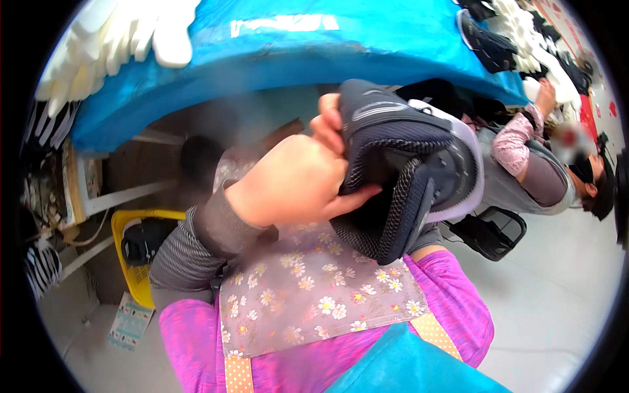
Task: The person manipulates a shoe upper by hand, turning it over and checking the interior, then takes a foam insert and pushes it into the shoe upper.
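A dark navy shoe [409, 150] with a pale lilac-grey sole is held up in front of my chest, its padded opening turned toward me. My left hand [298, 177] grips it from the left, the thumb pressed at the opening's edge. More fingers [327, 124] curl against the shoe's far left side; I cannot tell which hand they belong to. On the right, a bit of my right arm [427, 249] shows below the shoe, and the shoe hides most or all of my right hand.
A blue-covered table [288, 59] runs across the far side, with white shoe-shaped forms [173, 36] at left and shoes [485, 42] at right. A yellow basket [137, 278] stands at my left. A co-worker [531, 157] sits at the right, near a black chair or frame [495, 232].
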`<state>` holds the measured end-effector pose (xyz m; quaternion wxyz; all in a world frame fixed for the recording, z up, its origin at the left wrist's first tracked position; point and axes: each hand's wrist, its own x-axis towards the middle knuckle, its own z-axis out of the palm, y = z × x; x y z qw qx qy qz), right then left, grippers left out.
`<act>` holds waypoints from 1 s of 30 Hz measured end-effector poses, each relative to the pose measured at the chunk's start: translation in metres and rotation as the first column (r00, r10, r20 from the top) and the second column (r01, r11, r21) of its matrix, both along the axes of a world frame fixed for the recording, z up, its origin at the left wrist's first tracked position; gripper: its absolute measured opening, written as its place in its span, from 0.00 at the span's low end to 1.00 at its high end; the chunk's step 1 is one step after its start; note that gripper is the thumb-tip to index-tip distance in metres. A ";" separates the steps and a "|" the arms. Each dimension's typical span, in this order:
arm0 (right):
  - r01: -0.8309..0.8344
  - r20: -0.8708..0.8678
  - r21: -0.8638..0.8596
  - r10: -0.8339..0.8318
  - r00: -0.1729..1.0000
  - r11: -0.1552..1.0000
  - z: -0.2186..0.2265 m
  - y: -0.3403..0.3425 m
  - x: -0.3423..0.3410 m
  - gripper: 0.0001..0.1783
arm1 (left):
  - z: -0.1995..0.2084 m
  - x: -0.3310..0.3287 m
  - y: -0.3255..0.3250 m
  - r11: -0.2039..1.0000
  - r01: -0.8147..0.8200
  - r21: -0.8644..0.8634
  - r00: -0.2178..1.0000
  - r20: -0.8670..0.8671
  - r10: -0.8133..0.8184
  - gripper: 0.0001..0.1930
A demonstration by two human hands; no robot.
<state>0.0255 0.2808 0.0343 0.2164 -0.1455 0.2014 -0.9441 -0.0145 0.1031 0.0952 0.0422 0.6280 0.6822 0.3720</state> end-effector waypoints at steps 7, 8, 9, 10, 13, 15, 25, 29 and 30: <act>0.659 -0.244 0.476 -0.633 0.735 0.582 0.011 0.016 0.032 0.24 | 0.021 0.004 -0.007 0.969 -0.248 0.006 0.941 0.239 0.239 0.13; 0.689 -0.277 0.506 -0.658 0.700 0.519 0.011 0.009 0.032 0.25 | 0.017 0.003 -0.008 0.985 -0.155 0.078 0.947 0.296 0.125 0.12; 0.722 -0.315 0.509 -0.679 0.663 0.468 0.013 0.004 0.034 0.25 | 0.012 -0.001 -0.008 0.987 -0.049 0.155 0.941 0.337 -0.006 0.11; 0.748 -0.350 0.499 -0.689 0.635 0.437 0.015 -0.002 0.037 0.25 | 0.008 -0.004 -0.009 0.976 0.036 0.213 0.893 0.431 -0.127 0.08; 0.780 -0.398 0.472 -0.690 0.605 0.412 0.018 -0.014 0.041 0.26 | 0.003 -0.002 0.001 0.880 0.030 0.475 0.805 0.510 -0.303 0.07; 0.791 -0.404 0.464 -0.698 0.590 0.399 0.020 -0.021 0.041 0.27 | 0.003 -0.004 -0.005 0.909 0.057 0.413 0.784 0.545 -0.297 0.07; 0.665 -0.268 0.483 -0.627 0.731 0.569 0.005 -0.036 0.030 0.32 | -0.002 0.000 -0.023 0.971 -0.211 0.109 0.673 0.737 0.064 0.23; 0.861 -0.396 0.243 -0.764 0.509 0.448 0.016 -0.030 0.032 0.31 | 0.023 -0.001 -0.031 0.924 -0.088 -0.371 0.761 0.574 0.303 0.25; 0.868 -0.429 0.290 -0.757 0.494 0.402 0.012 -0.030 0.030 0.30 | 0.025 0.003 -0.034 0.947 -0.086 -0.310 0.741 0.615 0.269 0.22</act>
